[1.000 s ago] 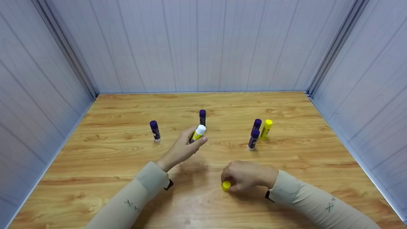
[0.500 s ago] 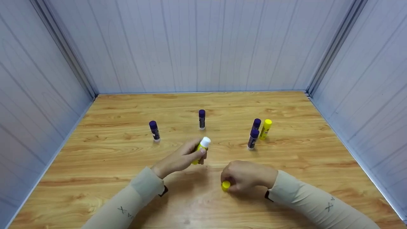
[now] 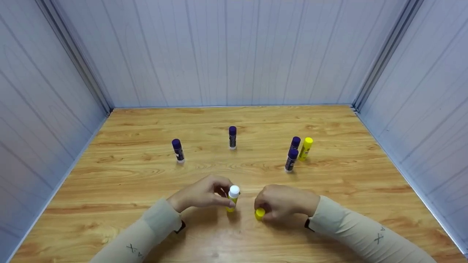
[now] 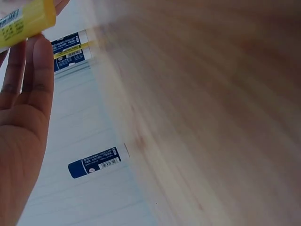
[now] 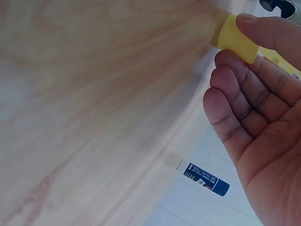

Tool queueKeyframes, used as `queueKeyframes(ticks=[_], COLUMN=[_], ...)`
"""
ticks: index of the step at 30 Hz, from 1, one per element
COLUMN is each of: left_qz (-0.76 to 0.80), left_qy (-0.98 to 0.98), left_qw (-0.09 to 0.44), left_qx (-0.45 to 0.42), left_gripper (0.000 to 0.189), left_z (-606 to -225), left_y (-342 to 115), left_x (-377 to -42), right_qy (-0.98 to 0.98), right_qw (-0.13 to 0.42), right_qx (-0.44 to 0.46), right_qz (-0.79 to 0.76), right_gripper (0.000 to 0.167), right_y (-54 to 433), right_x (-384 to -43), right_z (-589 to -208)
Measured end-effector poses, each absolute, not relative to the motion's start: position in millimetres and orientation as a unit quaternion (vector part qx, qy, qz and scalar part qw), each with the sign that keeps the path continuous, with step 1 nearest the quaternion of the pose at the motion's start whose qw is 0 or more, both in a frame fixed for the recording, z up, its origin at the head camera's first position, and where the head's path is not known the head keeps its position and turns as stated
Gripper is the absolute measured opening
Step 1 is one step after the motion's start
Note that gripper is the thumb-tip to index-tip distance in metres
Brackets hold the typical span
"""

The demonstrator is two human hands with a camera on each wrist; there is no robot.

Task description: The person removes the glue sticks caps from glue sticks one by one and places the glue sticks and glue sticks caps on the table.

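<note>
In the head view my left hand (image 3: 199, 193) holds a yellow glue stick with a white cap (image 3: 234, 191) nearly upright, low over the wooden table, fingers and thumb on its sides. The left wrist view shows the yellow bottom end of that glue stick (image 4: 34, 21) clear of the table. Just to its right, my right hand (image 3: 289, 201) pinches a short yellow cap (image 3: 260, 214) between thumb and fingers. From the right wrist this cap (image 5: 236, 38) appears as a short cylinder, its far end right at the tabletop.
Dark purple glue sticks stand upright at the left (image 3: 178, 150) and back middle (image 3: 232, 137). At the right, another purple glue stick (image 3: 291, 160) partly covers one behind it, beside an all-yellow glue stick (image 3: 305, 149). Pale panel walls (image 3: 226, 54) enclose the table (image 3: 146, 124).
My left hand has brought the white-capped glue stick toward me, down beside the right hand, and turned it more upright. My right hand stays in place with the yellow cap.
</note>
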State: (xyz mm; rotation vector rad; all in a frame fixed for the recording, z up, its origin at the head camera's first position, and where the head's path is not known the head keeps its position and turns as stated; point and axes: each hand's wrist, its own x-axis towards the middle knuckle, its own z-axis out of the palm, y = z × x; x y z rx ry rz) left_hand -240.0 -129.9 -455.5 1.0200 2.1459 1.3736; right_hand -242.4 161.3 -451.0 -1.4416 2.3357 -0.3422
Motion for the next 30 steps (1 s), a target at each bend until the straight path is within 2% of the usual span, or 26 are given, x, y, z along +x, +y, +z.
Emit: queueKeyframes(ticks=[6, 18, 30], left_qz=[0.480, 0.441, 0.429], left_qy=[0.762, 0.768, 0.770], left_qw=[0.223, 0.257, 0.264], left_qx=[0.373, 0.387, 0.391], left_gripper=[0.028, 0.024, 0.025], left_z=[-457.7, -459.3, -460.0], left_y=[-127.4, -125.6, -126.1], left_x=[-238.1, -236.2, -236.5], right_qy=[0.830, 0.830, 0.827], right_qw=[0.184, 0.190, 0.177], right_qx=[-0.513, -0.511, -0.520], right_qz=[-0.118, -0.119, -0.117], right_gripper=[0.013, 0.011, 0.010], right_y=[160.7, 160.1, 160.6], right_x=[-242.2, -242.6, -242.7], right_z=[-450.9, -450.8, -451.2])
